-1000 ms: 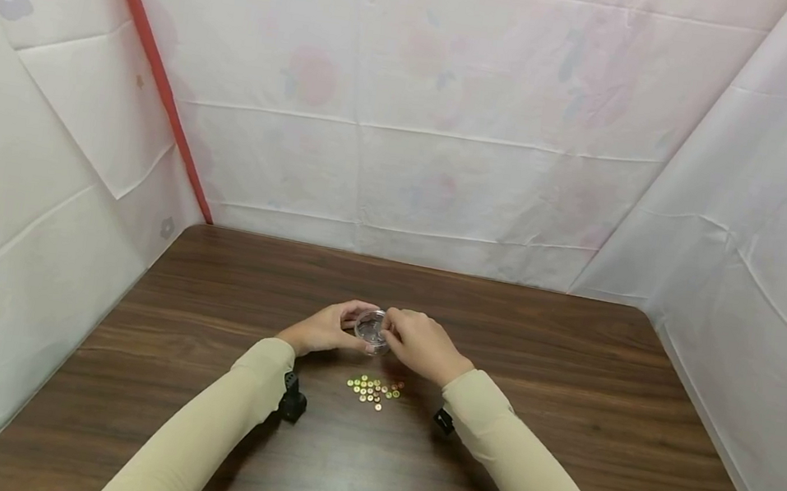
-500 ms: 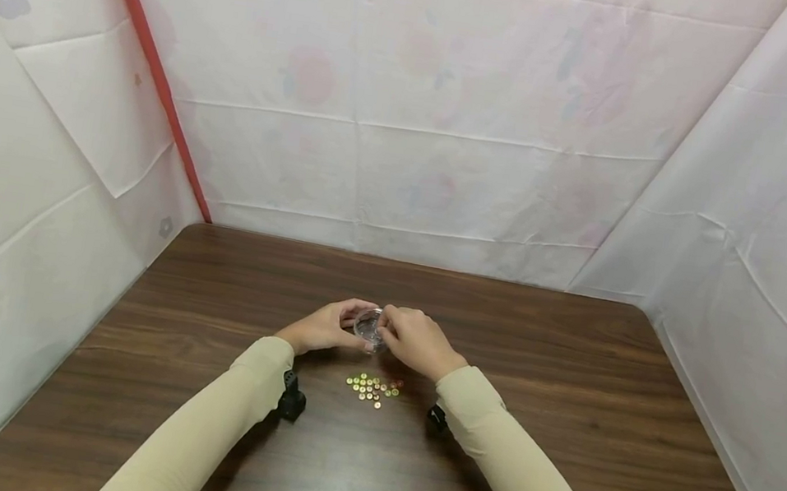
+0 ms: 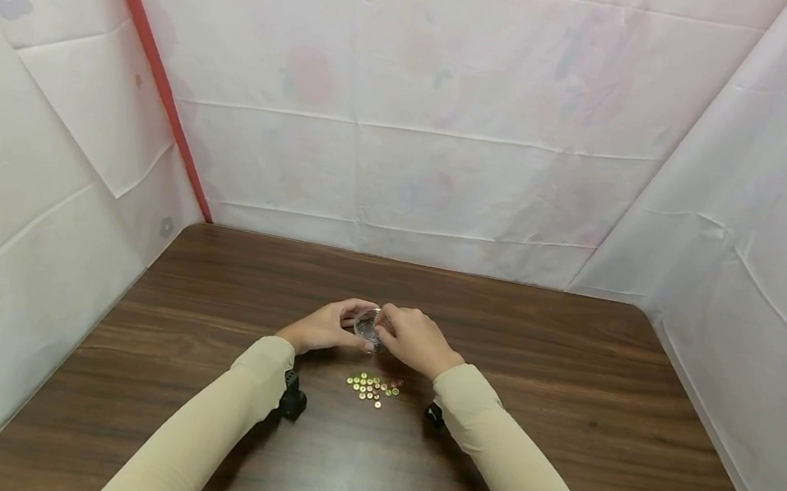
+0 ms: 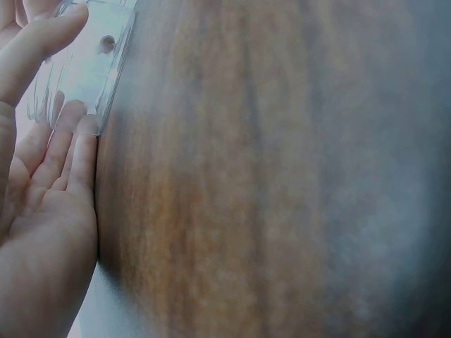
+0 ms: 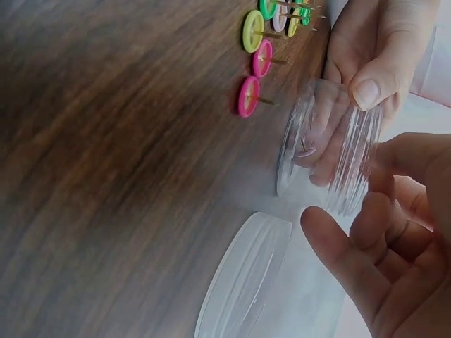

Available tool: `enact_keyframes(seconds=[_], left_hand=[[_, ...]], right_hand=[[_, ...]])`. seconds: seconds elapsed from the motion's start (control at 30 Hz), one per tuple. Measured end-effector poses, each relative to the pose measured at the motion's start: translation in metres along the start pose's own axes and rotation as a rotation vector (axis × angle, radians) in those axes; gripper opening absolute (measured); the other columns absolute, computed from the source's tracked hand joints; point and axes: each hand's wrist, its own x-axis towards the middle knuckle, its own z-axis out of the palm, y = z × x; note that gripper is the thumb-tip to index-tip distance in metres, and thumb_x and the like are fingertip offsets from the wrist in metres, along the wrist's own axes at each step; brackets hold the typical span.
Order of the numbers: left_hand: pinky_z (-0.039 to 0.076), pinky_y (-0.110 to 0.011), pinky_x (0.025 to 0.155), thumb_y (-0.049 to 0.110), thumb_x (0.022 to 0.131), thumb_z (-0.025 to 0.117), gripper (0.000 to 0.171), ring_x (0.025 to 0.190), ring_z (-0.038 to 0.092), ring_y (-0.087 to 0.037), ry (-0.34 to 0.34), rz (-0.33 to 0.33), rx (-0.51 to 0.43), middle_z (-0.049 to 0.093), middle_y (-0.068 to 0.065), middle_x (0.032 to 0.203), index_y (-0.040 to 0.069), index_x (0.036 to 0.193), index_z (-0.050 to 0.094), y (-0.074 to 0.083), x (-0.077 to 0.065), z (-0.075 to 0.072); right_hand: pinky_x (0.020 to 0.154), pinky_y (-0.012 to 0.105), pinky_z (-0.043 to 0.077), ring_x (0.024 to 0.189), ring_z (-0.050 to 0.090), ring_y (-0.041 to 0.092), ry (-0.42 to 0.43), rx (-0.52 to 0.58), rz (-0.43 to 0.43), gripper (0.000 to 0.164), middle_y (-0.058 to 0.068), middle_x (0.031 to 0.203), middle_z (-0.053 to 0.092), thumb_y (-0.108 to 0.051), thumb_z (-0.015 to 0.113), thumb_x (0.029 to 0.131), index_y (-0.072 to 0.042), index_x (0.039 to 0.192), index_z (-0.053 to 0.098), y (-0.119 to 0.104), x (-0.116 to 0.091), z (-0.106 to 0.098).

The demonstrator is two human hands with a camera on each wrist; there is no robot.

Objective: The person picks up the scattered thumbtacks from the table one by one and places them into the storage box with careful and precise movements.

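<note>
In the head view my left hand [image 3: 326,329] grips a small clear plastic jar [image 3: 365,325], thumb on the near side and fingers behind. The right wrist view shows the threaded mouth of the jar [image 5: 331,144] facing up and a tiny object inside, too blurred to name. My right hand [image 3: 418,342] is over the mouth. Its index finger reaches to the opening while the thumb stands apart from the jar; nothing shows in its grasp. Toward me, several thumbtacks [image 3: 370,388] with coloured rims lie on the table, pins up.
A round clear lid [image 5: 243,278] rests on the wooden table [image 3: 522,461] beside the jar in the right wrist view. White patterned sheets [image 3: 493,109] hang behind the table and at both sides, with a red strip [image 3: 156,65] at the left corner.
My right hand has shifted slightly left, further over the jar's mouth. My left hand and the jar hold nearly the same place, and the thumbtacks look unchanged.
</note>
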Motion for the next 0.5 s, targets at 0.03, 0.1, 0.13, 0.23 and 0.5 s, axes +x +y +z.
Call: enact_keyframes(seconds=[0.03, 0.1, 0.13, 0.23, 0.5], left_hand=[[0.031, -0.050, 0.110, 0.021, 0.078, 0.076, 0.074, 0.131, 0.032, -0.022, -0.001, 0.001, 0.002, 0.038, -0.004, 0.144, 0.014, 0.141, 0.039, 0.000, 0.000, 0.000], [0.031, -0.050, 0.110, 0.020, 0.078, 0.076, 0.074, 0.131, 0.032, -0.022, -0.003, 0.009, -0.001, 0.039, -0.005, 0.144, 0.013, 0.142, 0.038, -0.001, 0.000, 0.000], [0.031, -0.050, 0.110, 0.019, 0.079, 0.076, 0.074, 0.130, 0.032, -0.022, -0.004, 0.013, -0.005, 0.039, -0.005, 0.143, 0.012, 0.142, 0.038, -0.001, 0.000, 0.000], [0.032, -0.051, 0.110, 0.018, 0.079, 0.076, 0.073, 0.130, 0.033, -0.022, -0.006, 0.014, -0.022, 0.041, -0.005, 0.142, 0.012, 0.141, 0.039, -0.001, 0.000, 0.000], [0.033, -0.050, 0.109, 0.023, 0.076, 0.078, 0.076, 0.129, 0.034, -0.021, 0.003, 0.045, 0.001, 0.041, -0.003, 0.142, 0.017, 0.141, 0.039, -0.019, 0.010, 0.000]], right_hand=[[0.044, 0.021, 0.044, 0.051, 0.047, 0.005, -0.002, 0.005, 0.003, 0.016, -0.009, 0.068, 0.055, -0.022, 0.054, 0.095, -0.014, 0.105, 0.061, 0.000, 0.000, 0.000], [0.044, 0.021, 0.044, 0.051, 0.047, 0.004, -0.002, 0.013, 0.004, 0.016, -0.009, 0.069, 0.056, -0.022, 0.054, 0.095, -0.014, 0.106, 0.061, 0.001, -0.001, 0.000], [0.044, 0.021, 0.045, 0.051, 0.047, 0.004, 0.001, 0.014, 0.003, 0.016, -0.008, 0.069, 0.056, -0.023, 0.054, 0.095, -0.014, 0.106, 0.060, 0.001, -0.002, 0.000], [0.046, 0.021, 0.046, 0.052, 0.049, 0.003, 0.021, 0.020, -0.011, 0.018, -0.008, 0.072, 0.059, -0.024, 0.055, 0.094, -0.013, 0.109, 0.058, 0.000, -0.005, -0.002], [0.046, 0.020, 0.045, 0.052, 0.047, 0.002, 0.069, 0.045, -0.038, 0.009, -0.009, 0.070, 0.056, -0.018, 0.055, 0.093, -0.013, 0.101, 0.054, -0.001, -0.021, -0.006]])
